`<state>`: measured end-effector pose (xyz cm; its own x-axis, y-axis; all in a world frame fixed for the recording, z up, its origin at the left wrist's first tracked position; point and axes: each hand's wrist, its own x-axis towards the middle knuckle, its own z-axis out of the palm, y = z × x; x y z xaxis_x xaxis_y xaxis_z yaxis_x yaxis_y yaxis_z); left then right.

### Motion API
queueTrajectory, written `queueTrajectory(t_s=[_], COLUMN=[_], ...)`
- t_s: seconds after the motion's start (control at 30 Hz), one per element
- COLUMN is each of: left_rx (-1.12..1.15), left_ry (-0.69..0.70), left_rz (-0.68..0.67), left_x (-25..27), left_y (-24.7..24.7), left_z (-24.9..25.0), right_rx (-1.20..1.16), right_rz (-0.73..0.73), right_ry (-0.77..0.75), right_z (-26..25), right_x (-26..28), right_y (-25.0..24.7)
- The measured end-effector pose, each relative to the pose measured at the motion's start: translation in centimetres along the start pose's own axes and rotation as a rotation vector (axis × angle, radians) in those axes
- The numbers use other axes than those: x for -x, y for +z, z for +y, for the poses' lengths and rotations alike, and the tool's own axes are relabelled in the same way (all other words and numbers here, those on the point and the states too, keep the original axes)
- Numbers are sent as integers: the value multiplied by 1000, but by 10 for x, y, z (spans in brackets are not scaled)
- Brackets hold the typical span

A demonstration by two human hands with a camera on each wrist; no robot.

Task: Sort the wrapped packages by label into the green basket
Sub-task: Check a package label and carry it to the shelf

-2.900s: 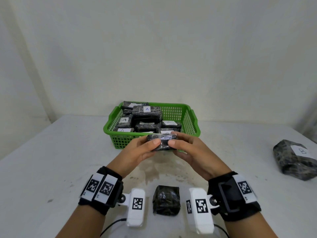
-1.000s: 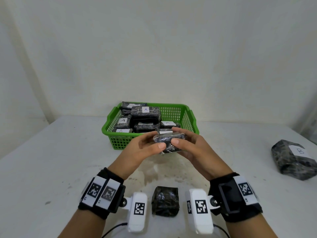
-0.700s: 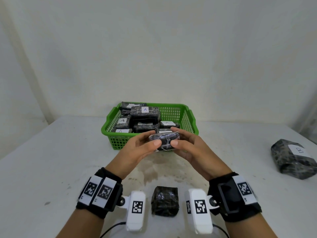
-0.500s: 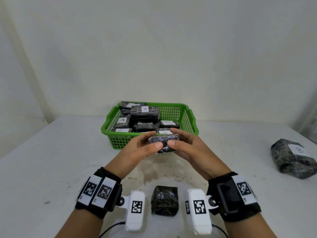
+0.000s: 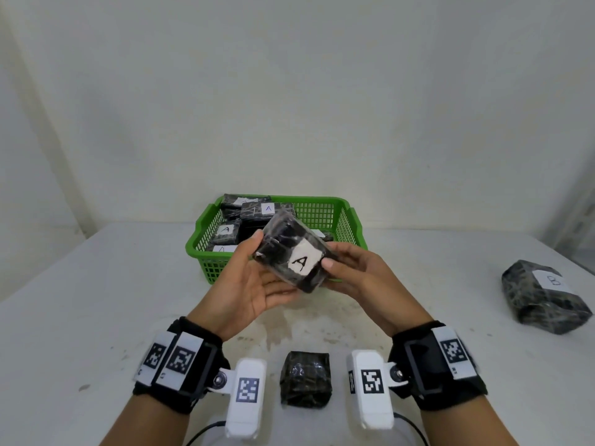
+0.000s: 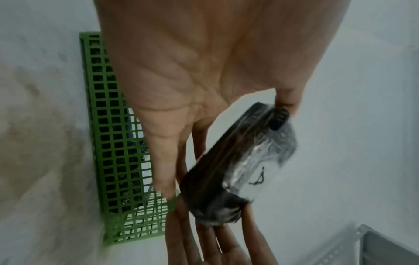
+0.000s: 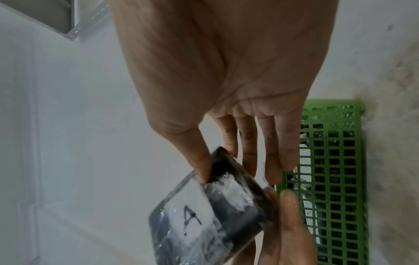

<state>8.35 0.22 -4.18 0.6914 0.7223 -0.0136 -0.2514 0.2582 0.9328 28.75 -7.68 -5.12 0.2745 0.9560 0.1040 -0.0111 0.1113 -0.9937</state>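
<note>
Package A [image 5: 294, 255], a dark wrapped block, sits tilted between your two hands just in front of the green basket [image 5: 352, 220], its white label [image 5: 304, 260] turned up toward you so the handwritten letter reads clearly. Your left hand [image 5: 248, 284] cradles it from below with straight fingers and sets the thumb against its upper corner; your right hand [image 5: 357, 275] pinches the opposite end, thumb on the edge beside the label, fingers behind. Each grip closes on the package, neither tightly; the wrist views show both thumbs pressed to its ends.

Behind it, the basket already holds several dark packages [image 5: 257, 214], and every label readable there shows an A. By that evidence, sorting appears well under way, and this package likely belongs with them.

Two packages remain on the tabletop [image 5: 96, 300]: a small dark one [image 5: 306, 378] lies between your wrists with no label showing, and a larger one marked B [image 5: 544, 297] rests well apart at your far right. You probably need to turn the small one over before deciding its place; the B package, judging by the basket's contents, may simply stay out.
</note>
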Motion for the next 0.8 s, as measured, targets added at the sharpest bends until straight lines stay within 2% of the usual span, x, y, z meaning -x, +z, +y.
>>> queueTrajectory(t_s=[0.13,0.27,0.37,0.5,0.8], left_rx=[-52,-294,-356,-319,-231], left_ry=[186,243,185,71,-127], left_rz=[182,213,177,90,-127], left_x=[-5,-16,-32,-58,-115], left_y=[15,39,65,119,277], left_z=[3,-1,-5,-15,-75], right_rx=[-57,-60,-104,-122,-51], right_rz=[43,100,144,223,551], right_ry=[38,85,104,124,214], right_z=[-9,-18,-29,-48,-75], right_x=[3,11,24,49,119], right_y=[-7,-26,-51,-105,-253])
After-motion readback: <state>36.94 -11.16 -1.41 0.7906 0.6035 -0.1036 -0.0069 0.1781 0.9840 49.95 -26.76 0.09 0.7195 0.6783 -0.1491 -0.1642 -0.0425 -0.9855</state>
